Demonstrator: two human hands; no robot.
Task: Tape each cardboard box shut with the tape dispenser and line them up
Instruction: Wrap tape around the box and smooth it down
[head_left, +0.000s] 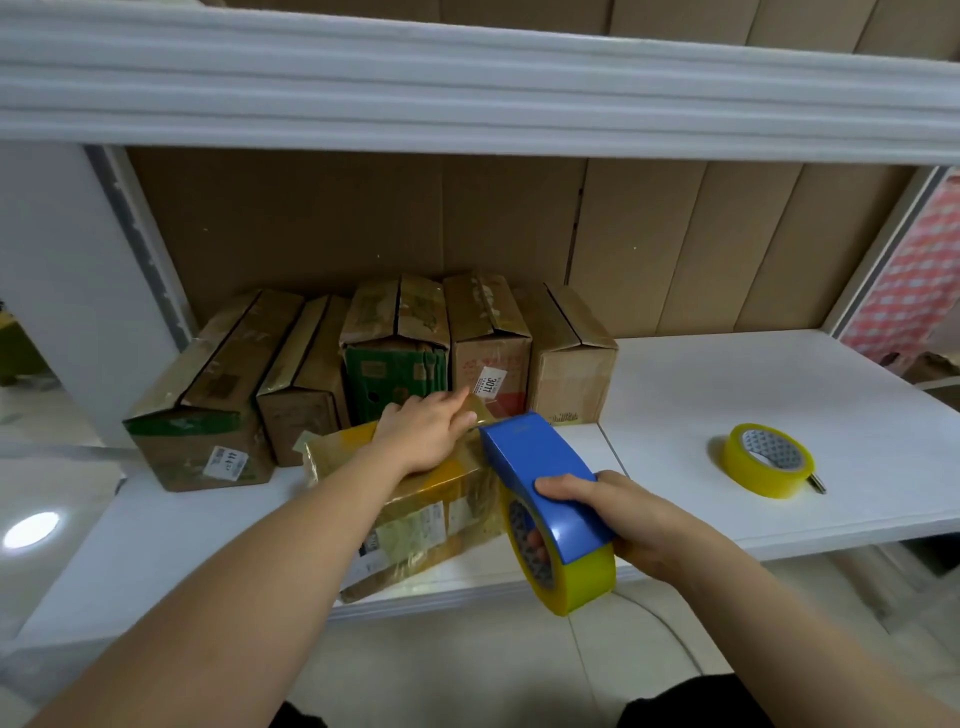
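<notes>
Box (431, 514) under left hand (423, 439) — dispenser (545, 493) in right hand (623, 519).

Free room is mostly on the right: the white shelf board (727, 395) lies bare from 1 to 3 o'clock of the tape dispenser (545, 499), w/ only a spare tape roll (768, 460) at 3 o'clock, well apart. At 11 to 12 o'clock a row of five boxes (395, 358) blocks the back, touching side by side. The front box (431, 525) fills the centre-left, under the left hand (423, 436). The upper shelf (467, 93) limits lifting; the gap above the row stays passable.
</notes>
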